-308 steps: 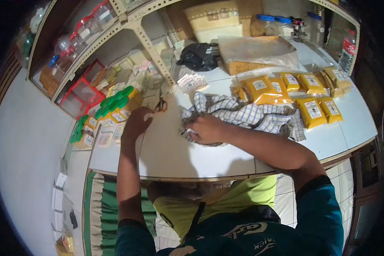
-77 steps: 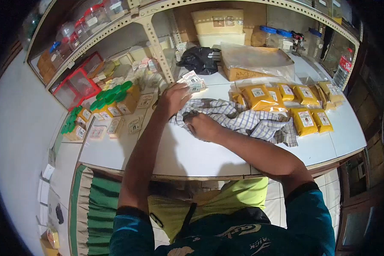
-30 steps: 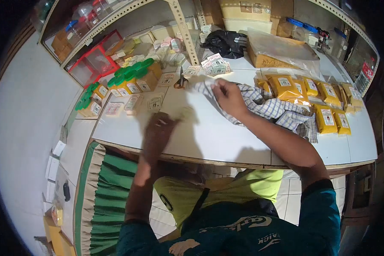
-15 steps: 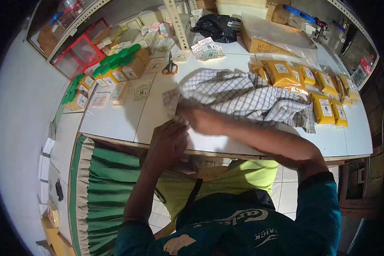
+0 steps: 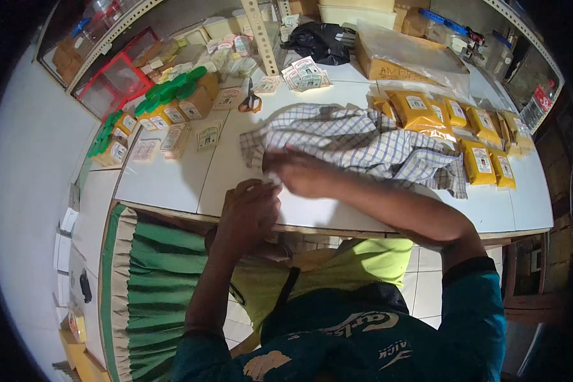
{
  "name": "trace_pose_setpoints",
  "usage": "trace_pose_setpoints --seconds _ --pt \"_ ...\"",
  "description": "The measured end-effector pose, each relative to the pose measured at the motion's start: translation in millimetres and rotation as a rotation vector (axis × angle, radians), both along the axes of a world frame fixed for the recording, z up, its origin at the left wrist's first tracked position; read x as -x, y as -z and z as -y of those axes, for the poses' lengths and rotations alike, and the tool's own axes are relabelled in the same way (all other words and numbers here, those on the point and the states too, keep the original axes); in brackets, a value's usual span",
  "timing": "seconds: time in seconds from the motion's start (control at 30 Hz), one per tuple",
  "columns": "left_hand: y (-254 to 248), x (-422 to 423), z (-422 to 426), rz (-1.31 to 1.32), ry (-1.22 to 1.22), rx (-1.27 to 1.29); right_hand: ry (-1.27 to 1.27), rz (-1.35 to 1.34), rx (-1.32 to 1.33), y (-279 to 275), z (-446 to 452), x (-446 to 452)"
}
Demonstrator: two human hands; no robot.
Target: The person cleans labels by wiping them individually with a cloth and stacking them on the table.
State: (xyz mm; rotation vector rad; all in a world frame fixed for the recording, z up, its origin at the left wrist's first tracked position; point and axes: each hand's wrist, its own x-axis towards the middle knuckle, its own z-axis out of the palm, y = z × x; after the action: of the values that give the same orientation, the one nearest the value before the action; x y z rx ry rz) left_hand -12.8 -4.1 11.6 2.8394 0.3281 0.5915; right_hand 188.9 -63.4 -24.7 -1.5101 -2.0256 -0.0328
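Note:
My left hand (image 5: 251, 207) is closed in front of my body at the table's near edge, fingers bent together. Close above it, my right hand (image 5: 302, 175) is closed, its fingertips meeting those of the left. A small pale bit (image 5: 273, 179) shows between the fingertips; its kind is hidden. A checked cloth (image 5: 356, 140) lies crumpled across the table, and its left end runs up to my right hand, which appears to grip it. Scissors (image 5: 250, 102) with dark and orange handles lie beyond the hands. Printed labels (image 5: 208, 136) lie to the left.
Green-capped containers (image 5: 171, 95) stand at the left, near a red-framed box (image 5: 117, 83). Yellow labelled packets (image 5: 417, 111) lie at the right. A black plastic bag (image 5: 318, 43) and a cardboard box (image 5: 394, 63) sit at the back, beside a perforated metal post (image 5: 261, 38).
My right hand and the cloth's left end were blurred by motion and are sharper now. Both hands stay together in nearly the same place. The whole view has shifted slightly.

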Motion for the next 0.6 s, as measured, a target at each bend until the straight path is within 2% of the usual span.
trace_pose_setpoints --seconds 0.07,0.13,0.17,0.2,0.27,0.33,0.4,0.43,0.47,0.53,0.6 --pt "0 2 1 0.008 -0.001 0.014 0.088 0.089 -0.146 8 -6 -4" --pt "0 2 -2 -0.019 0.003 -0.033 -0.021 0.203 0.475 -33 2 9" --pt "2 -1 -6 -0.015 0.004 -0.037 -0.074 0.060 0.224 -21 7 6" --pt "6 -2 -8 0.012 0.014 0.018 -0.072 0.057 0.228 -13 5 -3" --pt "9 1 -5 0.030 0.025 0.076 0.089 0.075 0.142 -8 -3 -17" --pt "4 1 -3 0.034 0.017 -0.019 0.120 0.092 0.184 -8 -1 -14" --pt "0 -2 -6 0.038 0.033 -0.012 -0.017 0.068 0.129 -11 13 0" --pt "0 -1 -4 0.030 0.050 0.013 0.038 0.077 0.279 -18 10 -7" --pt "0 -1 -4 0.021 0.055 0.018 0.025 0.094 0.300 -18 3 -20" --pt "-6 -4 -10 0.047 0.112 0.066 0.194 0.110 0.232 -7 -2 -39" --pt "5 -8 -25 0.073 0.149 0.015 0.242 0.088 0.190 -4 -10 -51"
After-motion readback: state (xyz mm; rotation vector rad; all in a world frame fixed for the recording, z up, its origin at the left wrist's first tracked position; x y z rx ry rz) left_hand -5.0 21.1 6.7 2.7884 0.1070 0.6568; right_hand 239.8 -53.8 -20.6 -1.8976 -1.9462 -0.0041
